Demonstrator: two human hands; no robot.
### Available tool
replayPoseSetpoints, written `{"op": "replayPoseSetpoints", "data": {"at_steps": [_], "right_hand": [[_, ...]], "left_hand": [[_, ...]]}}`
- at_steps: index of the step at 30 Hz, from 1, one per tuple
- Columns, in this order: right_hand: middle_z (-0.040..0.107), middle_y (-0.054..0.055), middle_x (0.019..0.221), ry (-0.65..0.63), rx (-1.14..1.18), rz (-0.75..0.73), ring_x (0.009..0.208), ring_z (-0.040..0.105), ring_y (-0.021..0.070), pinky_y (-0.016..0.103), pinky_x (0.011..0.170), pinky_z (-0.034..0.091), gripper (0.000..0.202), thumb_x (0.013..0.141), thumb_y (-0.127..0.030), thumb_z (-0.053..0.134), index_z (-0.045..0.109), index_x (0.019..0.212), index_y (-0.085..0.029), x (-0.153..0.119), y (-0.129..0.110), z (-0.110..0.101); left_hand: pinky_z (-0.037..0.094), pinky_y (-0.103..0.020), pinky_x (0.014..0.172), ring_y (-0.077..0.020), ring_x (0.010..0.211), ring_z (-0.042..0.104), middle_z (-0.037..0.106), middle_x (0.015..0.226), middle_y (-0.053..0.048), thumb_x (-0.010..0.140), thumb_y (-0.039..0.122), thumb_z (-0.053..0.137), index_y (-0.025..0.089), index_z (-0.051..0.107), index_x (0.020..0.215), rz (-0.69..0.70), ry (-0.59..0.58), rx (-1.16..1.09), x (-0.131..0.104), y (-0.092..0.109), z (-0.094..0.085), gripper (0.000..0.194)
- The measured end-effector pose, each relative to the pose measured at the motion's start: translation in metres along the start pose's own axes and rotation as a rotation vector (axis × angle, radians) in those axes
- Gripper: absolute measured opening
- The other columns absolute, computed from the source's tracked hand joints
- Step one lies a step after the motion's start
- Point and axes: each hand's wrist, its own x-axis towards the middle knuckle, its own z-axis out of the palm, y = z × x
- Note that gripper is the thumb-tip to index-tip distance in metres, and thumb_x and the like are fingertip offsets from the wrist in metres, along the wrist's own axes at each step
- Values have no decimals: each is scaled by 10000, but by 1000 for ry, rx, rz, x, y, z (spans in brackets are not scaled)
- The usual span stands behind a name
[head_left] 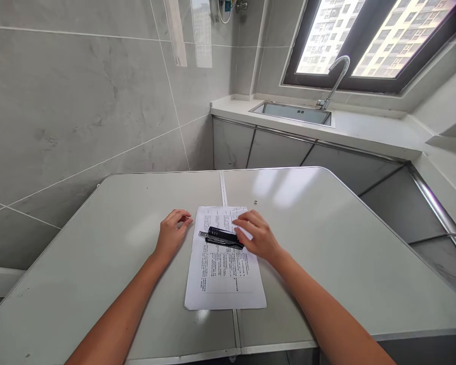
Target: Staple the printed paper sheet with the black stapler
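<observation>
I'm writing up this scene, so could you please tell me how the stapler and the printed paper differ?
Colour: the stapler is mostly black, while the printed paper is white with dark print.
Size: the stapler is much smaller than the paper.
Position: the stapler lies on the paper, which rests flat on the table.
Shared: the right hand partly covers both.

"How does the stapler look?"
"Black, silver metal showing at its left end. It lies crosswise on the paper, above the middle, slanting slightly."
"And the paper?"
"White, printed in dark text, flat on the table, its near left corner clipped or folded."
</observation>
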Motion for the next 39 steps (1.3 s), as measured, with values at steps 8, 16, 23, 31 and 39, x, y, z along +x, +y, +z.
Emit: {"op": "replayPoseSetpoints", "data": {"at_steps": [8, 16, 23, 31, 39], "right_hand": [[647, 112, 1161, -324, 15, 57, 1023, 599, 250, 434, 893, 517, 342, 1021, -337, 569, 546, 1347, -234, -3, -17, 19], [649, 108, 1155, -338, 56, 88, 1028, 612, 249, 428, 891, 533, 320, 1017, -284, 574, 548, 1334, -244, -4, -17, 19], [657, 103, 1135, -347, 66, 103, 1014, 608, 248, 426, 885, 527, 309, 1013, -272, 583, 553, 1318, -238, -4, -18, 19], [664, 96, 1108, -357, 60, 100, 988, 613, 241, 414, 865, 528, 286, 1019, -281, 575, 558, 1301, -238, -4, -17, 20], [679, 84, 1090, -371, 123, 154, 987, 613, 235, 396, 846, 540, 283, 1010, -235, 578, 556, 1292, -239, -3, -19, 20]], "left_hand": [[577, -341, 858, -191, 941, 706, 752, 1009, -38, 942, 309, 677, 265, 806, 971, 60, -56, -178, -12, 27, 8, 139], [495, -416, 908, -214, 882, 702, 798, 933, -9, 920, 347, 718, 268, 761, 872, 212, -245, 22, -12, 19, 13, 101], [502, -374, 849, -202, 870, 631, 779, 956, -5, 951, 292, 662, 266, 725, 912, 230, -356, 38, -10, 19, 6, 78], [536, -380, 842, -197, 826, 645, 783, 952, -21, 948, 338, 663, 270, 751, 929, 275, -373, 25, -6, 15, 5, 113], [481, -391, 892, -209, 945, 688, 795, 1037, -28, 971, 336, 647, 284, 770, 963, 385, -452, 103, 1, -2, -11, 134]]}}
